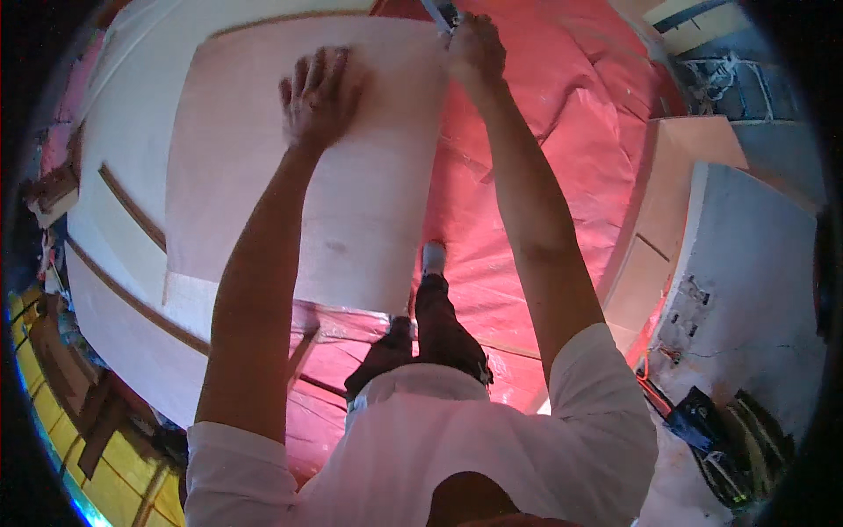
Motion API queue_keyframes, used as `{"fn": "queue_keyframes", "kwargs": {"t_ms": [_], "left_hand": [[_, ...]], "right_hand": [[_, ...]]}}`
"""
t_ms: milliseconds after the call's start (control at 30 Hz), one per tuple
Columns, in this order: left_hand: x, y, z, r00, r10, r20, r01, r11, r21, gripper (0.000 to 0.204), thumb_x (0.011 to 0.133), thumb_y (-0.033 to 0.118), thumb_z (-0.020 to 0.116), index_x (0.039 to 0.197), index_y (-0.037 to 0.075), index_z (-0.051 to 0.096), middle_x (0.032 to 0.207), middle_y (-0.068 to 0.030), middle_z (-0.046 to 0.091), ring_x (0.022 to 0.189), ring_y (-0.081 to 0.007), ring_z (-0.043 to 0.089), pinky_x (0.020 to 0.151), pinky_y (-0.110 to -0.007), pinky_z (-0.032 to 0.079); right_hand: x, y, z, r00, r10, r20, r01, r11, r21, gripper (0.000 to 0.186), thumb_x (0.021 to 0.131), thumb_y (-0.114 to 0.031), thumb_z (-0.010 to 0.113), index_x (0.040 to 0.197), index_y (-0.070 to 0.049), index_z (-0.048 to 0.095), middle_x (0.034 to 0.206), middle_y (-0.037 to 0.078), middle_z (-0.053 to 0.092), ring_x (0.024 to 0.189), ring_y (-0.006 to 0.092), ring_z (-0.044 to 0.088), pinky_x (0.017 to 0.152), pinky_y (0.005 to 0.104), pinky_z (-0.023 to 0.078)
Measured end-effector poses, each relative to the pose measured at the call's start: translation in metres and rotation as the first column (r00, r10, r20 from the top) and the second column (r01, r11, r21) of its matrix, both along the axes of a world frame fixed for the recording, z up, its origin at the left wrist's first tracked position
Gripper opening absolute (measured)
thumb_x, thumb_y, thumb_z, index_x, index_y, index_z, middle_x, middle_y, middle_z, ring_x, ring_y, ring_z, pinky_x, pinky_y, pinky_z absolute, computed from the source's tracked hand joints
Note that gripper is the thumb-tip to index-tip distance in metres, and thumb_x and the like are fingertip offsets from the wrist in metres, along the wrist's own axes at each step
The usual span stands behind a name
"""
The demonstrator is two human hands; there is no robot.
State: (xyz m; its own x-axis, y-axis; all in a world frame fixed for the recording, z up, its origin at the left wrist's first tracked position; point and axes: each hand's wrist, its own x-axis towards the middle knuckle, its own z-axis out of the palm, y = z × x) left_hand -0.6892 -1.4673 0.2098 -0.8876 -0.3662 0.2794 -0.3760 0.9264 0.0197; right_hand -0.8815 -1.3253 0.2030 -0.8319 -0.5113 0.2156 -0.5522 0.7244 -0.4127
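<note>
Red, creased sheeting (553,176) spreads near and right; partly over it sits a smooth, pale pinkish, roughly rectangular board (378,184), looking all one piece. Farther up, the left hand (320,101) lies flat on it, fingers spread, gripping nothing. Far right corner now: the right hand (477,53) wraps a grey tool (442,12)! Work seems centred there; how much is done or left, can't tell.

I can see creased red sheeting (601,162), a dark bundle (700,422) at the lower right of my feed, and yellow panels (118,452) at the lower left.
</note>
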Motion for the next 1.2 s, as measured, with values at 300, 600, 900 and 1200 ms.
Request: {"fn": "queue_keyframes", "kwargs": {"t_ms": [300, 600, 900, 1200], "left_hand": [[-0.007, 0.018, 0.0, 0.988, -0.068, -0.139, 0.051, 0.991, -0.124, 0.053, 0.085, 0.041, 0.052, 0.134, 0.025, 0.038, 0.131, -0.0064, 0.043, 0.118, -0.0282, 0.041, 0.088, -0.052, 0.036], [-0.02, 0.04, 0.018, 0.989, -0.078, -0.128, 0.088, 0.993, 0.082, 0.056, 0.083, 0.04, 0.05, 0.131, 0.012, 0.04, 0.132, -0.0144, 0.04, 0.121, -0.0337, 0.036, 0.095, -0.054, 0.03], [-0.02, 0.039, 0.008, 0.983, -0.075, -0.17, 0.07, 0.997, -0.034, 0.049, 0.084, 0.04, 0.051, 0.125, 0.014, 0.044, 0.124, -0.011, 0.045, 0.115, -0.0317, 0.041, 0.089, -0.051, 0.034], [-0.02, 0.035, 0.006, 0.964, -0.15, -0.219, 0.154, 0.988, 0.001, 0.041, 0.084, 0.038, 0.049, 0.117, 0.013, 0.05, 0.118, -0.0112, 0.049, 0.109, -0.033, 0.044, 0.082, -0.052, 0.037]], "right_hand": [[0.046, 0.045, 0.001, 0.98, 0.083, -0.179, -0.086, 0.996, -0.011, 0.042, 0.079, -0.033, 0.06, 0.108, -0.004, 0.052, 0.094, 0.017, 0.052, 0.091, 0.0337, 0.054, 0.074, 0.0447, 0.048], [0.105, 0.092, 0.005, 0.997, 0.011, -0.079, -0.01, 1.0, 0.011, 0.042, 0.08, -0.03, 0.061, 0.11, -0.005, 0.048, 0.092, 0.018, 0.05, 0.09, 0.035, 0.053, 0.068, 0.0455, 0.047], [0.168, 0.109, 0.009, 1.0, -0.009, -0.027, 0.009, 1.0, 0.017, 0.044, 0.079, -0.027, 0.064, 0.113, -0.007, 0.045, 0.089, 0.016, 0.048, 0.086, 0.0341, 0.052, 0.063, 0.0454, 0.047], [0.24, 0.134, 0.012, 0.998, -0.054, 0.023, 0.052, 0.997, 0.063, 0.053, 0.077, -0.025, 0.065, 0.121, -0.007, 0.042, 0.09, 0.016, 0.047, 0.086, 0.0322, 0.051, 0.063, 0.0441, 0.048]]}}
